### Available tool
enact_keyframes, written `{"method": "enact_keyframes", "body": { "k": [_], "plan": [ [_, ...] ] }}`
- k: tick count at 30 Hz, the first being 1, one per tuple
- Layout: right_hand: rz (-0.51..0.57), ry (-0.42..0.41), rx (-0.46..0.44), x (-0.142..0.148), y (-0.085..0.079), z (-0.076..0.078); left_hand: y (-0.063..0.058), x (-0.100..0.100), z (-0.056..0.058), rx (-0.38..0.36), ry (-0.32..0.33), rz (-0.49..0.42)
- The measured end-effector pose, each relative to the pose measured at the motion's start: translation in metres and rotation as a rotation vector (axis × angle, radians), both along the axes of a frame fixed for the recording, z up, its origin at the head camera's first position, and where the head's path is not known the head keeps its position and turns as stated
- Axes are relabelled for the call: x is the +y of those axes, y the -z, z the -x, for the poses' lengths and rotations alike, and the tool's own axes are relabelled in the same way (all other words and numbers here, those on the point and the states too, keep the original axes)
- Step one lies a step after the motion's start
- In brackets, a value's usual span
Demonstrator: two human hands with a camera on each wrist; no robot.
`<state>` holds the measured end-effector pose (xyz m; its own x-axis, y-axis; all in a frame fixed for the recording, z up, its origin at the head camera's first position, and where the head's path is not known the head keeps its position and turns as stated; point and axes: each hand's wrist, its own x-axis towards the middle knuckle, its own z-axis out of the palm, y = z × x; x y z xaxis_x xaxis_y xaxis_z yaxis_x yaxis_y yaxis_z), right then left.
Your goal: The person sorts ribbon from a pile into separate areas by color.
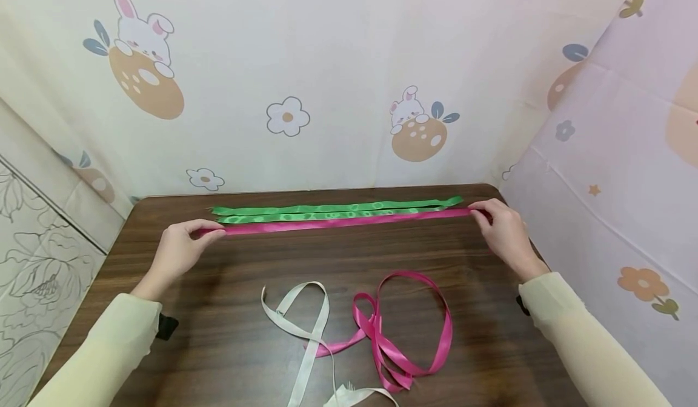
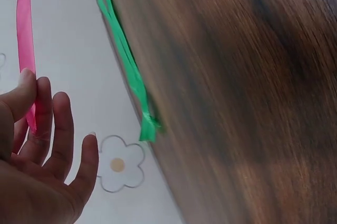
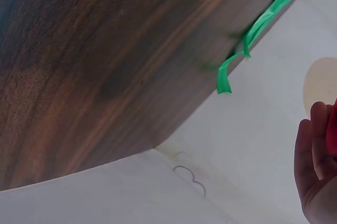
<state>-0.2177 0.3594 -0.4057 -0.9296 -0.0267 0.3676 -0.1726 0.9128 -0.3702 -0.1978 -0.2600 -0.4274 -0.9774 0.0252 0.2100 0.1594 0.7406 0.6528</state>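
Note:
A pink satin ribbon strip (image 1: 343,220) is stretched nearly straight between both hands, alongside two green ribbon strips (image 1: 305,212) lying near the table's back edge. My left hand (image 1: 179,244) pinches its left end between thumb and fingers; in the left wrist view a short pink tail (image 2: 31,119) hangs past the thumb, the other fingers loosely bent. At the opposite end, my right hand (image 1: 504,231) pinches the ribbon with thumb and index finger. The right wrist view catches only part of that hand (image 3: 316,166), with a reddish-pink bit at the frame edge.
Nearer the front of the dark wooden table (image 1: 240,346) lie a looped pink ribbon (image 1: 446,334) and a cream ribbon (image 1: 322,316), crossing partly. A frayed cream piece (image 1: 349,397) sits at the bottom edge. Printed cloth (image 1: 338,43) hangs behind and at the sides.

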Motion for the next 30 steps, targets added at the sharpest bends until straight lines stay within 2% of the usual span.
{"method": "enact_keyframes", "body": {
  "k": [11,23,30],
  "plan": [
    [0.036,0.0,-0.124,0.012,0.009,0.015,0.007,-0.013,0.013,-0.09,-0.027,0.019],
    [0.047,0.049,-0.233,0.017,0.036,0.032,0.027,-0.01,0.031,-0.072,-0.07,0.05],
    [0.024,0.074,-0.292,0.015,0.045,0.038,0.036,-0.007,0.036,-0.098,-0.055,0.071]
  ]
}}
